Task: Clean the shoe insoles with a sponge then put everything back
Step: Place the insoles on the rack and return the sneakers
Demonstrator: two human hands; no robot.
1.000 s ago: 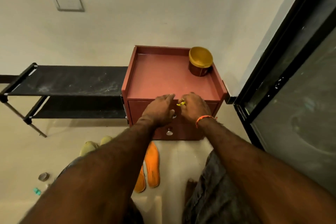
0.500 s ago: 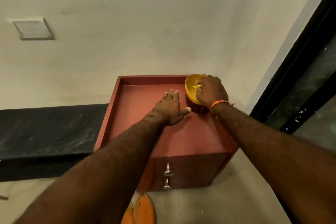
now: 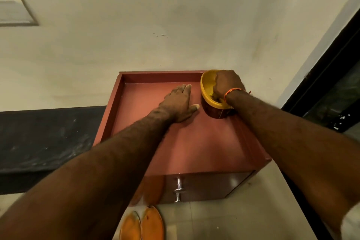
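Reaching deeper than a moment ago, our right hand [image 3: 227,85] now sits inside the bowl [image 3: 208,91], upper right of the cabinet [image 3: 194,142], fingers curled; we judge the sponge gets dipped, yet it is hidden. Left hand [image 3: 180,103] lies flat beside. Insoles [image 3: 143,224] wait at bottom centre, cut off.

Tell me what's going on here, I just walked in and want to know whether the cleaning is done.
A person is leaning over a red cabinet. The right hand reaches down into the yellow bowl at the back right corner of the cabinet top; what it holds is hidden. The left hand rests flat on the cabinet top beside the bowl. Two orange insoles lie on the floor in front of the cabinet. Whether cleaning is finished cannot be told.
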